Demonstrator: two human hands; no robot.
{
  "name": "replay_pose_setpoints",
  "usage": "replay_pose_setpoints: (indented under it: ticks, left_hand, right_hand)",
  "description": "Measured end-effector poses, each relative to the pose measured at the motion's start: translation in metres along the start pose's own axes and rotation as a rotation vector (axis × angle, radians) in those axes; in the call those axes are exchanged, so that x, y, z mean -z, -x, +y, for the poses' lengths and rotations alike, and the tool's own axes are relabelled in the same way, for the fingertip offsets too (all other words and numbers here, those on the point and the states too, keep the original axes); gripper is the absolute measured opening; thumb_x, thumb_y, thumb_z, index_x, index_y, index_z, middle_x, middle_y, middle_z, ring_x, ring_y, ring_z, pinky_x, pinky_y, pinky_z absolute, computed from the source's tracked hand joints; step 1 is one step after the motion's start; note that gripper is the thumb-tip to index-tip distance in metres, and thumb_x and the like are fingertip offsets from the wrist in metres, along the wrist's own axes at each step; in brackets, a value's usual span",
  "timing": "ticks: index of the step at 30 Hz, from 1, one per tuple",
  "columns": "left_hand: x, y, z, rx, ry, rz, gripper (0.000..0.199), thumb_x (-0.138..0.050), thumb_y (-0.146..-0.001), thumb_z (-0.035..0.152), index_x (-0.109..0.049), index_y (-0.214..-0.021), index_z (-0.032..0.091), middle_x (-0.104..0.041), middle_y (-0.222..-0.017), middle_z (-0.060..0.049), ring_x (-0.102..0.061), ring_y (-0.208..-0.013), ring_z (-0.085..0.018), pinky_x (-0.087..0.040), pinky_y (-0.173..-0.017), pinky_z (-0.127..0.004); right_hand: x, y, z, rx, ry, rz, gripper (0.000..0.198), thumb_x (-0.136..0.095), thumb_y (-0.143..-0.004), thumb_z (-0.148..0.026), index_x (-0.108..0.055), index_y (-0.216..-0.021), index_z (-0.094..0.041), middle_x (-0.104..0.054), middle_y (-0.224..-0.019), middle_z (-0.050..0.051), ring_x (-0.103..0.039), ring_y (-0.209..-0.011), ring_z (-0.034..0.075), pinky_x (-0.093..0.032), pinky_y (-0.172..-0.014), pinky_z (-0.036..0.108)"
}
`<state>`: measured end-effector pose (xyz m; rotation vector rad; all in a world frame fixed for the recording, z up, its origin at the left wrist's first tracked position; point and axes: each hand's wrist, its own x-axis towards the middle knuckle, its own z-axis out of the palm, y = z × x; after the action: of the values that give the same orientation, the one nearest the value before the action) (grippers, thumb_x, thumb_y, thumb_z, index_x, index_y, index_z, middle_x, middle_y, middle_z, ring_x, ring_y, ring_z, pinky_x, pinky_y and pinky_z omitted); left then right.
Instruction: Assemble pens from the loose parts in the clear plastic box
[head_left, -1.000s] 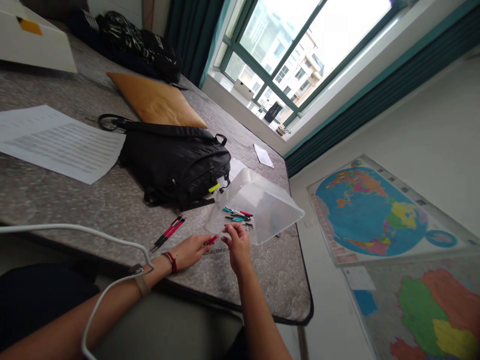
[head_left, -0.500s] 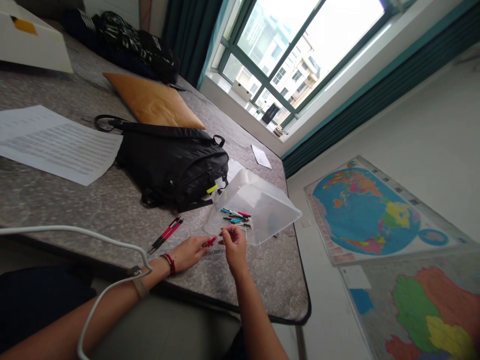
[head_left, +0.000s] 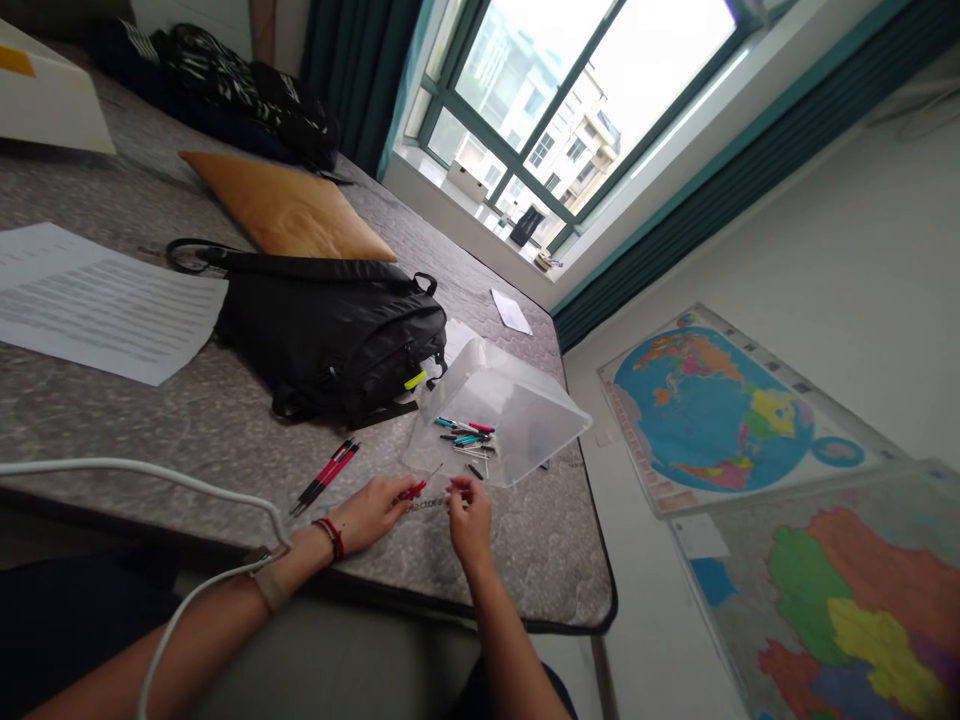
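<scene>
My left hand (head_left: 375,513) pinches a red pen part (head_left: 415,490) low over the mattress, and a thin refill-like tip points up and right from it. Just to the right is my right hand (head_left: 470,520), its fingers curled together. Whatever it may hold is too small to make out. A small black piece (head_left: 475,471) lies beyond its fingertips, by the clear plastic bin (head_left: 536,440). That bin rests on its side, and several loose pen parts (head_left: 466,434) in black, teal, red and white are in it. Assembled red-and-black pens (head_left: 326,477) lie left of my left hand.
A black backpack (head_left: 330,330) sits behind the pens, with a brown envelope (head_left: 292,210) beyond it. Printed paper (head_left: 105,300) lies at left. A white cable (head_left: 150,466) crosses my left forearm. The mattress edge (head_left: 525,622) runs close in front.
My right hand has drawn back slightly from the bin and the red pen part. The small black piece now shows beyond its fingers. My left hand keeps its hold; the whole view has shifted slightly.
</scene>
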<state>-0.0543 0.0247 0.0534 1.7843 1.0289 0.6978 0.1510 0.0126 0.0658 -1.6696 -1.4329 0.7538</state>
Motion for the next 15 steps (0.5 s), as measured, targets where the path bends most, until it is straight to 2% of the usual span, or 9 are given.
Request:
replay_pose_setpoints:
  ticks: [3, 7, 15]
  left_hand:
    - [0.0, 0.002, -0.001, 0.014, -0.029, -0.031, 0.021, -0.049, -0.091, 0.034, -0.065, -0.092, 0.02, -0.071, -0.084, -0.005, -0.065, -0.079, -0.019, -0.041, -0.07, -0.028]
    - [0.001, 0.004, 0.001, 0.008, -0.036, -0.041, 0.019, -0.051, -0.09, 0.033, -0.065, -0.089, 0.02, -0.072, -0.086, -0.004, -0.066, -0.082, -0.019, -0.042, -0.071, -0.027]
    - [0.006, 0.009, 0.007, 0.009, -0.062, -0.046, 0.019, -0.052, -0.09, 0.035, -0.065, -0.09, 0.021, -0.072, -0.085, -0.003, -0.065, -0.081, -0.019, -0.042, -0.071, -0.027]
  right_hand:
    - [0.016, 0.004, 0.023, -0.073, 0.136, 0.104, 0.016, -0.053, -0.077, -0.026, -0.066, -0.084, -0.02, -0.068, -0.076, 0.005, -0.063, -0.07, 0.021, -0.047, -0.064, 0.028]
    - [0.031, 0.002, 0.045, -0.132, 0.243, 0.125, 0.018, -0.05, -0.077, -0.026, -0.066, -0.083, -0.019, -0.069, -0.076, 0.005, -0.064, -0.07, 0.022, -0.047, -0.064, 0.028]
    - [0.04, -0.046, 0.043, -0.075, 0.582, 0.034, 0.022, -0.053, -0.078, -0.014, -0.068, -0.093, -0.016, -0.07, -0.094, 0.009, -0.064, -0.089, 0.022, -0.046, -0.083, 0.029]
